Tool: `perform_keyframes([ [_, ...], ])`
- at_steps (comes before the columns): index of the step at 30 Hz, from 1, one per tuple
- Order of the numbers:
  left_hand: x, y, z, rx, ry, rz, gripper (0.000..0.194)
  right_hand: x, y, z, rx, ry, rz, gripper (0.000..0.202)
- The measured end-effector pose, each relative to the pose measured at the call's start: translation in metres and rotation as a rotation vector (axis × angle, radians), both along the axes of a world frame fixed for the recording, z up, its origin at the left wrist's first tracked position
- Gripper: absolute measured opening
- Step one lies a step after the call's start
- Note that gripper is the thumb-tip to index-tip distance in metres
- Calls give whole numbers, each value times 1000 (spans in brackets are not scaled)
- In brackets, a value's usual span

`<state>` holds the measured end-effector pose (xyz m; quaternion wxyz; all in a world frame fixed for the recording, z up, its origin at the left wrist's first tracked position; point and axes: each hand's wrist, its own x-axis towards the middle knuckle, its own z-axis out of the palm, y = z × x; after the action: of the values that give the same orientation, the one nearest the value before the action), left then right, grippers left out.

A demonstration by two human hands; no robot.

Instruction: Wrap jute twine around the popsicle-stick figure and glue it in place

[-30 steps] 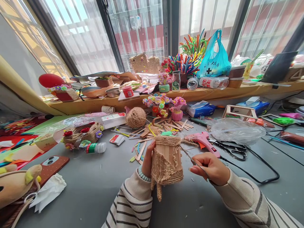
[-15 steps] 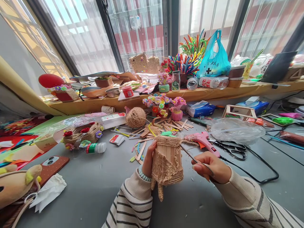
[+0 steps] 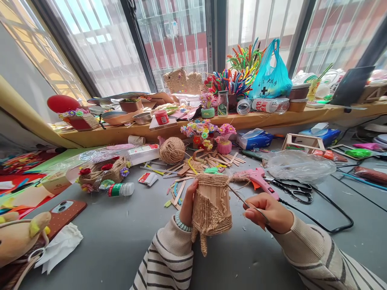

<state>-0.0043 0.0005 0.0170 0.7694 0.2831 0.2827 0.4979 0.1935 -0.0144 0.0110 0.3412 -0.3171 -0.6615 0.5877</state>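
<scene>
My left hand point(image 3: 188, 203) grips the left side of a small twine-wrapped wooden-stick craft point(image 3: 212, 205), with stubby wrapped legs pointing down. Twine covers its top band and lower part, while bare sticks show in the middle. Between the thumb and fingers of my right hand point(image 3: 270, 211) is a pair of metal tweezers point(image 3: 240, 196), whose tip meets the craft's upper right edge. A strand of twine runs from that edge toward the pink glue gun point(image 3: 260, 181) behind. Farther back sits a ball of twine point(image 3: 172, 150).
Black scissors point(image 3: 294, 189) and a clear plastic bag point(image 3: 302, 166) lie right of the glue gun. Loose wooden sticks point(image 3: 232, 158) are scattered behind the craft. At left are a small bottle point(image 3: 121, 189), a phone point(image 3: 68, 215) and crumpled tissue point(image 3: 62, 245). A cluttered ledge point(image 3: 193, 125) runs along the window.
The whole view has shifted very slightly. Both hands keep their hold, and the tweezers' tip stays at the craft's upper right edge.
</scene>
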Motion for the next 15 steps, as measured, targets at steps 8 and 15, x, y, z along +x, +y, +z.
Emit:
perform_keyframes([
  [8,3,3,-3,38,75,123,42,-2,-1,3,-2,-2,11,69],
  [15,4,1,-1,38,82,141,35,-1,-2,4,1,-15,23,69],
])
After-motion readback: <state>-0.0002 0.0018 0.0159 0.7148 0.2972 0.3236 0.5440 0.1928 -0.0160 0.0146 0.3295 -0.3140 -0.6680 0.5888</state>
